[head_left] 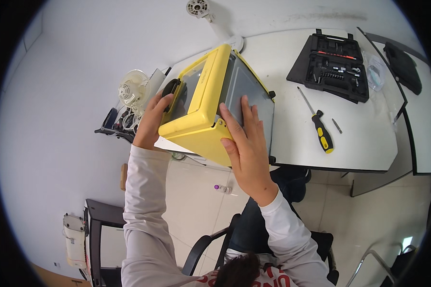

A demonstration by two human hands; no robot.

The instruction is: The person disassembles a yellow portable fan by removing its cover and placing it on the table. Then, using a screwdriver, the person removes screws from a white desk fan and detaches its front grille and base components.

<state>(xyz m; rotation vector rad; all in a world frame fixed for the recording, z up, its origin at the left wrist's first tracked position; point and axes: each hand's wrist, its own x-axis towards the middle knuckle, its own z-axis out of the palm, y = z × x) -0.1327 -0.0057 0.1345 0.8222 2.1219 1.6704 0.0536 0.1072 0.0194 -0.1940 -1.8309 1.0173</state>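
Note:
A yellow toaster oven point(199, 117) is tipped over at the left edge of the white table. Its glass front faces left and its grey metal panel point(246, 81) with small black feet faces right. My left hand point(152, 119) is closed at the front, its fingers against a black handle-like part point(171, 89); some fingers are hidden. My right hand point(248, 148) lies against the oven with fingers spread, the fingertips on the grey panel and the thumb near the yellow corner. A screw shows at that corner, just left of the right hand's fingers.
On the white table point(292, 143), a black-and-yellow screwdriver point(322, 131) lies beside a loose bit point(336, 126). An open black tool case point(337, 67) sits behind them, near a clear plastic bag point(376, 71). Small fans point(134, 91) stand beyond and left. A chair arm point(203, 248) is below.

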